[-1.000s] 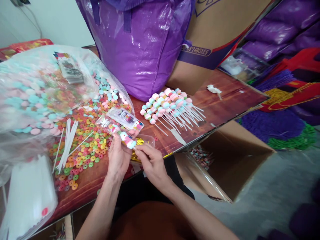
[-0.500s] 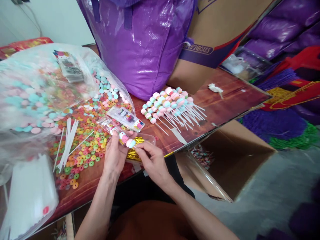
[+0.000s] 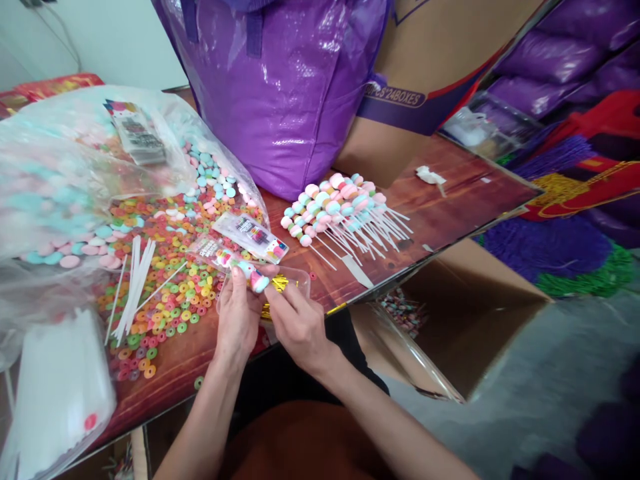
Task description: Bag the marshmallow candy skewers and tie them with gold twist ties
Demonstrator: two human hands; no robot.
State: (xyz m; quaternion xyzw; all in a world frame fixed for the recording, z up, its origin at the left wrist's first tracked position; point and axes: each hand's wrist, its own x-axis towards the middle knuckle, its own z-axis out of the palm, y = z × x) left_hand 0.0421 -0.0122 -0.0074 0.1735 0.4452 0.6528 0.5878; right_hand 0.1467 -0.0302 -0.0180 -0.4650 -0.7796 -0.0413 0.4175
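Observation:
My left hand (image 3: 239,313) grips a clear printed sleeve (image 3: 220,255) with a candy skewer (image 3: 254,277) partly inside it. My right hand (image 3: 295,319) pinches the skewer's stick end close to the sleeve's mouth. Both hands hover over a small clear tub holding gold twist ties (image 3: 278,285) at the table's near edge. A second printed sleeve (image 3: 253,236) lies just beyond. A pile of finished pastel skewers (image 3: 340,207) rests in the middle of the wooden table (image 3: 450,200).
Loose coloured ring candies (image 3: 170,293) and white sticks (image 3: 134,283) cover the left side, beside a big clear bag of pastel sweets (image 3: 60,193). A purple bag (image 3: 280,87) and cardboard boxes stand behind. An open carton (image 3: 465,320) sits below the table's right edge.
The skewer has slid further into the sleeve. My right hand has moved up toward the left hand, and both have drifted slightly away from me.

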